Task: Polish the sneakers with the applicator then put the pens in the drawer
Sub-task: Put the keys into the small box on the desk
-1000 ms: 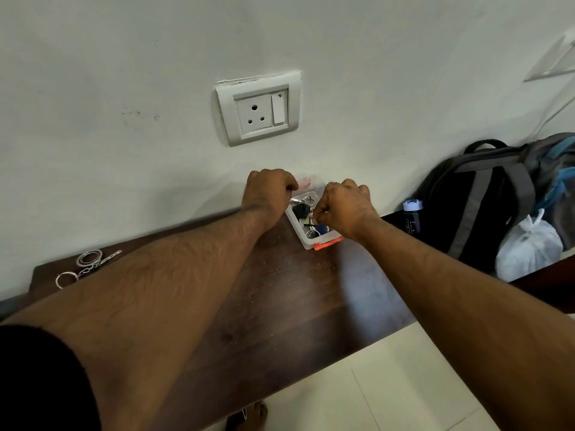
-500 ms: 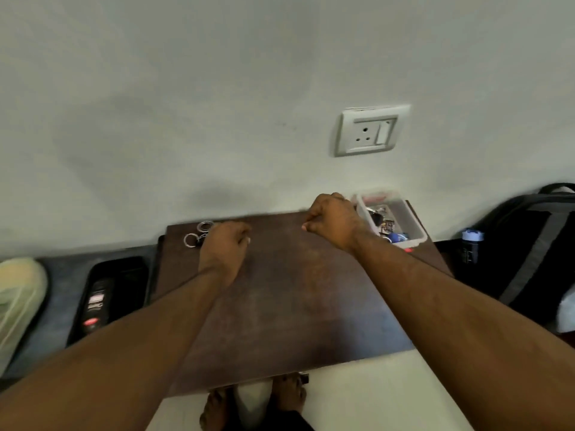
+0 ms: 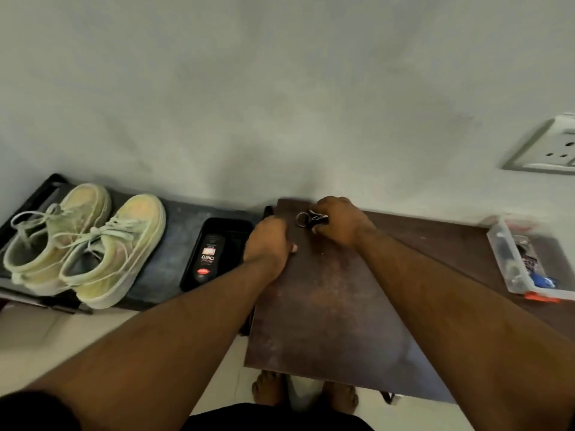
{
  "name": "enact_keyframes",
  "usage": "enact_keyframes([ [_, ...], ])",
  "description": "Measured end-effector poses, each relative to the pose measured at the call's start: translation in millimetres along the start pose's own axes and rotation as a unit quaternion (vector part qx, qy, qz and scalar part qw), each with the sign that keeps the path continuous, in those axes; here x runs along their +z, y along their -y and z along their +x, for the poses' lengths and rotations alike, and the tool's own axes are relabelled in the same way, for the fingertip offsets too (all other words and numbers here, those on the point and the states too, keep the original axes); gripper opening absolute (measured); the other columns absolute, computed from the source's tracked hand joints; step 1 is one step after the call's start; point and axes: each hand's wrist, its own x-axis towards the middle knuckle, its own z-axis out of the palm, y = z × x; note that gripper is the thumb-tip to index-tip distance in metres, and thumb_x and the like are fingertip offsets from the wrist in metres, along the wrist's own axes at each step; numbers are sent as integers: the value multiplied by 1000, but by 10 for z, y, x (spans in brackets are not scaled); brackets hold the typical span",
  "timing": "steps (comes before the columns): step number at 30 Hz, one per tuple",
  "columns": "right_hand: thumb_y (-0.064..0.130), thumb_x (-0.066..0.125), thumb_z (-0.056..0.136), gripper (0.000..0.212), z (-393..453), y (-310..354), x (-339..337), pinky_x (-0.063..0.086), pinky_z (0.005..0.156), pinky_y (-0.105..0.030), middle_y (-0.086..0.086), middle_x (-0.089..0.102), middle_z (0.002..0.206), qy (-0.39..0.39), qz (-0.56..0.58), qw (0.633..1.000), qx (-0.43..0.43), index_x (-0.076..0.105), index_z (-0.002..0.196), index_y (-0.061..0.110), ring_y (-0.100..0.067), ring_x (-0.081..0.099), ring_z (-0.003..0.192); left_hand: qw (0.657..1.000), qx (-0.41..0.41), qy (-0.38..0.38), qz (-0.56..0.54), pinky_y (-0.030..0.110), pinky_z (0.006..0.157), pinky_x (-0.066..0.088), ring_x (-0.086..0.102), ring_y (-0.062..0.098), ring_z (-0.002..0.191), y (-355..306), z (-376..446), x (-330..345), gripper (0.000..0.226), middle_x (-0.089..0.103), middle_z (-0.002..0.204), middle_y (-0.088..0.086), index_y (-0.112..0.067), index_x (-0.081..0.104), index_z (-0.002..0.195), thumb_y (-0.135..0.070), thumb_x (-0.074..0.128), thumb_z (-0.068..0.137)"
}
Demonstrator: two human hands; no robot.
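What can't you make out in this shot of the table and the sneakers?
- Head view: right hand covers most of the key rings.
- Clear box: contents blurred; cut by right edge.
- Polish bottle: small print unreadable.
- Wall socket: cut off at right.
- No drawer or pens identifiable.

Pale green lace-up sneakers (image 3: pixel 84 244) sit side by side on dark mat at left, w/ black polish applicator (image 3: pixel 209 258) lying flat just right.

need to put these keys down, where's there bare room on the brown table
Bare wood lies on the brown table between the two forearms, and between the right hand and the clear box. Crowded at the far edge, where that hand grips the keyring.
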Motion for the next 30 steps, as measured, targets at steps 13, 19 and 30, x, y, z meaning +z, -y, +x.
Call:
enact_keyframes([
  [13, 29, 66, 85, 12, 124, 50, 283, 48, 89, -39, 6, 66, 108, -142, 93, 984, 46, 73, 94, 28, -18, 57, 103, 993, -6, 78, 93, 43, 95, 49, 55, 34, 117, -68, 195, -4, 46, 52, 126, 18, 0, 60, 117, -23, 77, 82],
  [19, 18, 63, 88, 10, -104, -56, 116, 49, 77, -29, 2, 67, 86, -213, 252, 941, 78, 61, 80, 24, -18, 62, 86, 993, -2, 75, 96, 41, 93, 51, 58, 34, 113, -153, 146, -64, 45, 54, 126, 18, -2, 59, 119, -22, 77, 82],
  [30, 20, 57, 94, 6, -1191, -848, -860, 55, 67, -34, -2, 71, 91, -307, 397, 861, 84, 54, 91, 16, -16, 71, 80, 989, 59, 132, 8, 32, 84, 52, 64, 32, 104, -1342, -204, 407, 48, 66, 112, 14, -5, 64, 108, -28, 84, 71],
])
